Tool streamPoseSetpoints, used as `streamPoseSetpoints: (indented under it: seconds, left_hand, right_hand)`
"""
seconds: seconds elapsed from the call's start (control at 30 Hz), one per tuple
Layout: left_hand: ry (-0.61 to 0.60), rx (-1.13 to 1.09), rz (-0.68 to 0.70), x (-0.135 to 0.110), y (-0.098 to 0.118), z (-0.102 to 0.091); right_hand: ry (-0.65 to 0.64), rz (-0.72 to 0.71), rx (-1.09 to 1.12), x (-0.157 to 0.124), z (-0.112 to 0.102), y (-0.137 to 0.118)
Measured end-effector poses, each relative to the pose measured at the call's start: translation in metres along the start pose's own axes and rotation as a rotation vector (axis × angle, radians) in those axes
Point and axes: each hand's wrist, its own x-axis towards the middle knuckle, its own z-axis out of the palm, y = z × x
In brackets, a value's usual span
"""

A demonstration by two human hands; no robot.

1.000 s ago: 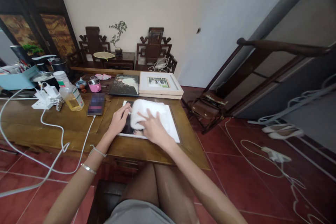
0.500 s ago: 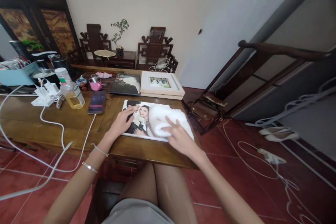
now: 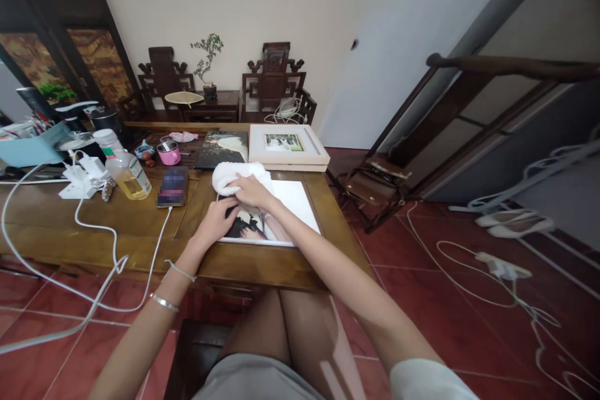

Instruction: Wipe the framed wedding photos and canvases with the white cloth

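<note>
A glossy photo panel point(image 3: 296, 205) showing a couple lies flat near the table's front edge, its right part mostly white. My left hand point(image 3: 216, 223) rests on the panel's left side with fingers stretched out, holding nothing. Bunched over the panel's upper left corner is a white fluffy towel point(image 3: 241, 172). My right hand point(image 3: 253, 191) reaches across and is closed on that towel, pressing it down just above my left fingertips. Towel and hands hide the upper part of the picture.
Behind the panel lie a dark photo panel point(image 3: 221, 149) and a pale picture frame point(image 3: 289, 149). Leftward on the wooden table point(image 3: 262, 264) are a phone point(image 3: 172, 186), a pink cup point(image 3: 169, 153), a bottle point(image 3: 129, 175), a power strip point(image 3: 77, 180) and trailing white cables.
My right hand has swept the towel from the panel's right side to its upper left corner, uncovering the white right part. My left hand has stayed nearly in place.
</note>
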Motion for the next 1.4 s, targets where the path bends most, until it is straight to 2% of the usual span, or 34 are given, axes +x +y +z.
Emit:
streamPoseSetpoints:
  seconds: [0.07, 0.23, 0.33, 0.43, 0.57, 0.63, 0.7, 0.77, 0.97, 1.07, 1.17, 1.33, 1.4]
  left_hand:
    - [0.007, -0.008, -0.003, 0.0, -0.001, 0.002]
    - [0.013, -0.009, -0.019, -0.001, -0.007, 0.006]
    - [0.024, 0.017, -0.047, -0.002, -0.007, 0.006]
    - [0.023, 0.047, -0.077, -0.003, -0.005, 0.005]
    - [-0.001, 0.068, -0.078, -0.002, -0.004, 0.005]
    - [-0.002, 0.072, -0.072, -0.001, -0.004, 0.005]
    - [0.0, 0.076, -0.069, -0.001, -0.005, 0.004]
    - [-0.008, 0.08, -0.07, 0.0, -0.006, 0.004]
    - [-0.002, 0.076, -0.068, 0.0, -0.011, 0.004]
    - [-0.001, 0.085, -0.066, 0.0, -0.012, 0.005]
    - [0.006, 0.092, -0.061, 0.001, -0.012, 0.005]
    - [0.001, 0.104, -0.061, 0.001, -0.012, 0.007]
    - [-0.005, 0.107, -0.058, 0.001, -0.012, 0.007]
  right_hand:
    - [0.019, 0.02, 0.013, -0.016, -0.003, 0.015]
    - [0.088, 0.136, 0.0, -0.063, -0.019, 0.074]
    - [0.097, 0.179, -0.021, -0.089, -0.019, 0.09]
    - [0.08, 0.136, -0.056, -0.124, -0.01, 0.075]
    - [-0.002, -0.047, -0.046, -0.179, -0.001, 0.023]
    - [-0.048, -0.136, -0.004, -0.196, -0.001, 0.003]
    - [-0.061, -0.181, 0.034, -0.199, -0.003, -0.004]
    - [-0.031, -0.158, 0.049, -0.187, -0.004, 0.005]
    - [0.116, 0.133, -0.023, -0.112, -0.01, 0.082]
    - [0.129, 0.206, -0.036, -0.093, -0.014, 0.101]
    - [0.097, 0.175, -0.06, -0.107, -0.013, 0.089]
    - [0.025, 0.018, -0.053, -0.179, 0.0, 0.027]
    - [-0.003, -0.048, -0.022, -0.2, 0.001, 0.01]
